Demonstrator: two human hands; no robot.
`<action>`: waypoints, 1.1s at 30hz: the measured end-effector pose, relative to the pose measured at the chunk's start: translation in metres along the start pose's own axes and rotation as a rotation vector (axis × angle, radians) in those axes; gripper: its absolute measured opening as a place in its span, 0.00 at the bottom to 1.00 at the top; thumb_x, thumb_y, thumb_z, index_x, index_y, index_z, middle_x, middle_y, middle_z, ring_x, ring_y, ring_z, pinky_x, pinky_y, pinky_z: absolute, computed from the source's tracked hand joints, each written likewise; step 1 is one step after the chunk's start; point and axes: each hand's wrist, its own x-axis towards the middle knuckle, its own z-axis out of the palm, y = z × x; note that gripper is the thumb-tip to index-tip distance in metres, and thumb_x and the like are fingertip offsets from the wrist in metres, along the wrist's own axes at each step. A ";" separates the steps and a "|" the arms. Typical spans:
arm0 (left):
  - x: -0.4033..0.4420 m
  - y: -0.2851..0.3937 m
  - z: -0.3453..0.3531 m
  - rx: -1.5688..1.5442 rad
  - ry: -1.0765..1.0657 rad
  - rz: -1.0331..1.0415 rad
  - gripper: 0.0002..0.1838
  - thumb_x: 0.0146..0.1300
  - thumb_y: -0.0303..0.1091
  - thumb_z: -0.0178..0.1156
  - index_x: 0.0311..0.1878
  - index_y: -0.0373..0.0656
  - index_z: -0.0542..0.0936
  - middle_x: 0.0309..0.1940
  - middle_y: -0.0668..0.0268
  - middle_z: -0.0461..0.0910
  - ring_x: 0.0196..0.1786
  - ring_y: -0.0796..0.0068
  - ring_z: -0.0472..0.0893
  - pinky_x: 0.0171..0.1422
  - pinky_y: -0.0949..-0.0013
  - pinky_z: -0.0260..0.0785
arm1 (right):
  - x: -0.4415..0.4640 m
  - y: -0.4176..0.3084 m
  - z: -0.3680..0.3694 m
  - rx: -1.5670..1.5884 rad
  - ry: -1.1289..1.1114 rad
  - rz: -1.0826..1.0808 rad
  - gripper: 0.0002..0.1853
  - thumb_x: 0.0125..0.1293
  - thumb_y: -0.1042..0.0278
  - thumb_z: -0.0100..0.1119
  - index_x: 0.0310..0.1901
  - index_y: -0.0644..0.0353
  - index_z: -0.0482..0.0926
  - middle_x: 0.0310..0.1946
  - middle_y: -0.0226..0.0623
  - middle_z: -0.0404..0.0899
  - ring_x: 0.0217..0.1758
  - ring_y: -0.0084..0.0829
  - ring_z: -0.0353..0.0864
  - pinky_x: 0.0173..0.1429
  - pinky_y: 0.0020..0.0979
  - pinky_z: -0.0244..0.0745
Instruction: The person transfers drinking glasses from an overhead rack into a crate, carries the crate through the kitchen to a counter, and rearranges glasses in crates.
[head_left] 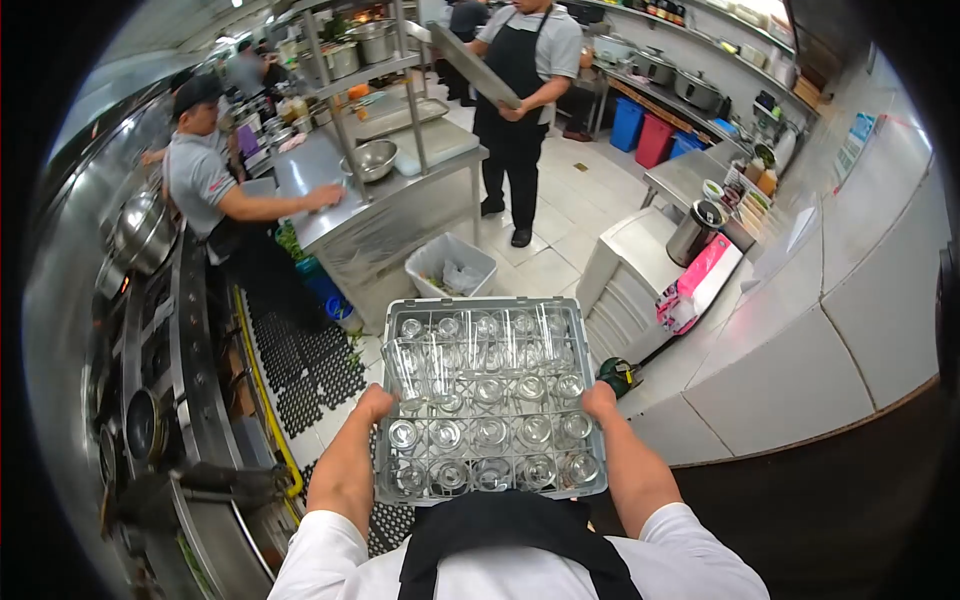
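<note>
Between my two hands is a grey plastic glass rack, held in front of my apron. Drinking glasses fill its square compartments, most of them bottom up, with taller ones toward the far side. My left hand grips the rack's left wall, and my right hand grips the right wall. The fingers of both hands are mostly hidden behind the rack's sides.
A white bin stands just beyond the rack. To the left, a person leans on a steel counter; another person stands ahead holding a metal tray. A stove lines the left, a tiled half-wall the right.
</note>
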 end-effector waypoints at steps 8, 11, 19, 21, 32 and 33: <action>0.093 0.082 -0.054 0.418 -0.014 0.363 0.20 0.66 0.39 0.47 0.50 0.31 0.75 0.32 0.49 0.82 0.36 0.53 0.82 0.44 0.55 0.73 | 0.045 0.006 -0.022 0.153 0.128 0.167 0.19 0.59 0.58 0.57 0.42 0.69 0.79 0.46 0.55 0.78 0.51 0.50 0.78 0.56 0.42 0.72; 0.127 0.111 -0.083 0.681 -0.136 0.546 0.24 0.63 0.45 0.52 0.45 0.28 0.77 0.37 0.44 0.81 0.41 0.50 0.81 0.50 0.55 0.71 | 0.073 -0.005 -0.041 0.168 0.094 0.205 0.19 0.60 0.59 0.57 0.44 0.68 0.79 0.46 0.54 0.78 0.52 0.49 0.77 0.56 0.42 0.72; 0.251 0.112 -0.085 0.342 -0.010 0.299 0.24 0.58 0.46 0.58 0.40 0.29 0.80 0.42 0.41 0.79 0.47 0.47 0.80 0.49 0.57 0.74 | 0.148 -0.016 -0.066 0.269 0.093 0.215 0.20 0.59 0.58 0.58 0.44 0.69 0.78 0.48 0.58 0.77 0.54 0.51 0.76 0.57 0.42 0.71; 0.223 0.156 -0.121 0.563 -0.053 0.442 0.18 0.59 0.39 0.55 0.40 0.31 0.82 0.42 0.44 0.80 0.45 0.50 0.81 0.47 0.58 0.75 | 0.174 -0.016 -0.064 0.250 0.091 0.228 0.21 0.58 0.58 0.59 0.43 0.70 0.79 0.47 0.58 0.77 0.54 0.52 0.76 0.57 0.42 0.71; 0.338 0.231 -0.172 0.884 -0.164 0.573 0.12 0.51 0.28 0.52 0.32 0.35 0.84 0.37 0.50 0.82 0.40 0.56 0.83 0.46 0.59 0.75 | 0.289 -0.052 -0.104 0.208 0.099 0.275 0.19 0.56 0.60 0.58 0.41 0.70 0.79 0.44 0.61 0.78 0.51 0.55 0.77 0.54 0.44 0.73; 0.310 0.262 -0.192 0.242 0.026 0.212 0.13 0.52 0.29 0.52 0.32 0.35 0.84 0.39 0.48 0.81 0.44 0.53 0.82 0.49 0.58 0.74 | 0.301 -0.056 -0.107 0.178 0.091 0.250 0.19 0.57 0.59 0.58 0.42 0.69 0.79 0.45 0.59 0.78 0.51 0.54 0.77 0.54 0.44 0.73</action>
